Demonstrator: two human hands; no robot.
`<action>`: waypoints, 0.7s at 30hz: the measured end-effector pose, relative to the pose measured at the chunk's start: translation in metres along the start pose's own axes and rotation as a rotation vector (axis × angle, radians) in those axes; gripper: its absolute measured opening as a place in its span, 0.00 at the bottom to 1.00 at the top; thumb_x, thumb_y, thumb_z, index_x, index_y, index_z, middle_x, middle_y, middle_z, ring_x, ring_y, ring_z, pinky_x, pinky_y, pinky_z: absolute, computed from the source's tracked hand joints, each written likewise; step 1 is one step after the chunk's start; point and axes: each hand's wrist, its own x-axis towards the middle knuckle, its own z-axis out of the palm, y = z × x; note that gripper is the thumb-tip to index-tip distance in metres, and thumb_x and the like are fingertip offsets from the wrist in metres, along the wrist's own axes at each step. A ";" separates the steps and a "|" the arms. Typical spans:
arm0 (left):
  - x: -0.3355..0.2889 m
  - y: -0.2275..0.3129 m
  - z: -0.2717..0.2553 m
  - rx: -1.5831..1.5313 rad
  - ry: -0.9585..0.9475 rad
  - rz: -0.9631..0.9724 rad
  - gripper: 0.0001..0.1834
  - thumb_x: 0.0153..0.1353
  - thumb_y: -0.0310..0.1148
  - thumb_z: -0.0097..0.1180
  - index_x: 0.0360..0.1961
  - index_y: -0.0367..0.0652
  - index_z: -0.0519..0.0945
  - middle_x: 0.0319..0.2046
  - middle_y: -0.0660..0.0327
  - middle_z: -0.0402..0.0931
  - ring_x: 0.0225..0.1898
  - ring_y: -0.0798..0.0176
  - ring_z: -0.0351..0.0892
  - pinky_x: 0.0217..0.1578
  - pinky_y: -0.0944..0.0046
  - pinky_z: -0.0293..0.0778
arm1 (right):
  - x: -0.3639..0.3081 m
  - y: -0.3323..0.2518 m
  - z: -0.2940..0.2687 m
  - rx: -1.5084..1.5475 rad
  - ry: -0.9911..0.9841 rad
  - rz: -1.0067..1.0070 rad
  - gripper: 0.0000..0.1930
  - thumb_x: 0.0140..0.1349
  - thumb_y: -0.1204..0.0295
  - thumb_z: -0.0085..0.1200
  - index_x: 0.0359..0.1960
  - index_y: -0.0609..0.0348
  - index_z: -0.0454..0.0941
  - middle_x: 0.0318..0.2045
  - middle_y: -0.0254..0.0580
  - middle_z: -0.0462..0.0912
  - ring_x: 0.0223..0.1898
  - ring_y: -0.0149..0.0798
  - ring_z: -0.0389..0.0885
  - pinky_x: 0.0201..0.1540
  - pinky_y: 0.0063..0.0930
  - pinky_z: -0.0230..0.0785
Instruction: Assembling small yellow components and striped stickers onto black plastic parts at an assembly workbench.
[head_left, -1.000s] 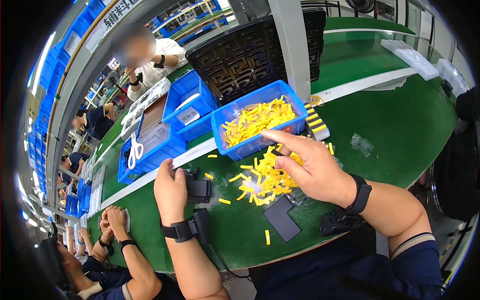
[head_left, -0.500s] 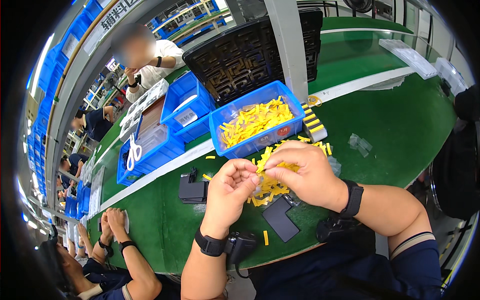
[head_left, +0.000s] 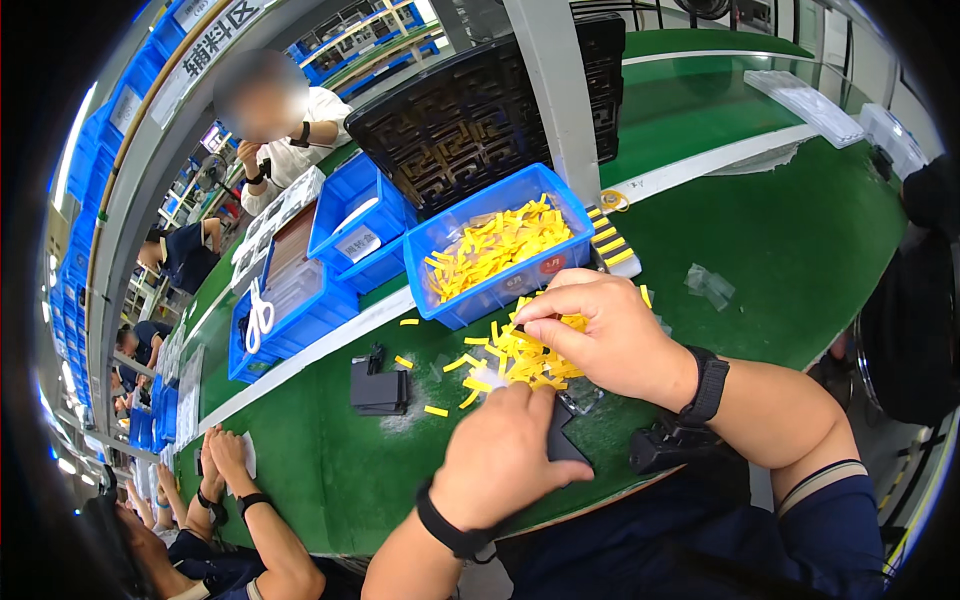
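My left hand point(head_left: 500, 463) is palm down over a flat black L-shaped piece point(head_left: 562, 440) at the table's near side. Its thumb is spread from the fingers, and the piece shows between them; the hand covers part of it. Just above a loose pile of small yellow strips point(head_left: 510, 350), my right hand point(head_left: 605, 335) has thumb and forefinger pinched together. Whatever may be between those fingertips is too small to make out. Beyond the pile stands a blue bin point(head_left: 455, 315) filled with more yellow strips point(head_left: 510, 240).
Black pieces point(head_left: 379, 388) are stacked left of the pile. White scissors point(head_left: 259, 316) rest in another blue bin point(head_left: 300, 335). A grey post point(head_left: 560, 100) rises behind, beside a black tray point(head_left: 460, 120). Clear plastic scraps point(head_left: 709, 286) lie at right. Other people sit left and across.
My hands have parted. The left hand came away from the right one's fingertips and turned palm down onto the black piece; the right hand stays pinched, slightly left of before.
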 end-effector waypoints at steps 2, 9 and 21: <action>-0.001 0.010 0.003 0.026 -0.017 -0.036 0.37 0.33 0.48 0.72 0.42 0.35 0.73 0.32 0.51 0.72 0.35 0.51 0.74 0.38 0.58 0.72 | 0.000 0.000 0.000 -0.010 0.001 -0.009 0.05 0.52 0.77 0.57 0.30 0.62 0.81 0.26 0.41 0.79 0.29 0.36 0.77 0.32 0.26 0.68; -0.002 -0.005 0.009 -0.022 0.094 -0.015 0.29 0.37 0.43 0.71 0.35 0.35 0.73 0.32 0.51 0.72 0.35 0.51 0.73 0.37 0.58 0.72 | 0.001 -0.005 0.000 -0.030 0.009 -0.035 0.05 0.51 0.77 0.57 0.30 0.61 0.81 0.25 0.41 0.79 0.27 0.37 0.77 0.31 0.27 0.69; -0.001 0.016 0.003 0.024 -0.048 -0.071 0.43 0.32 0.55 0.70 0.43 0.32 0.71 0.32 0.51 0.72 0.37 0.51 0.75 0.38 0.60 0.72 | 0.001 -0.010 -0.001 0.086 0.017 0.067 0.05 0.49 0.77 0.59 0.29 0.62 0.80 0.27 0.39 0.80 0.30 0.31 0.79 0.35 0.23 0.70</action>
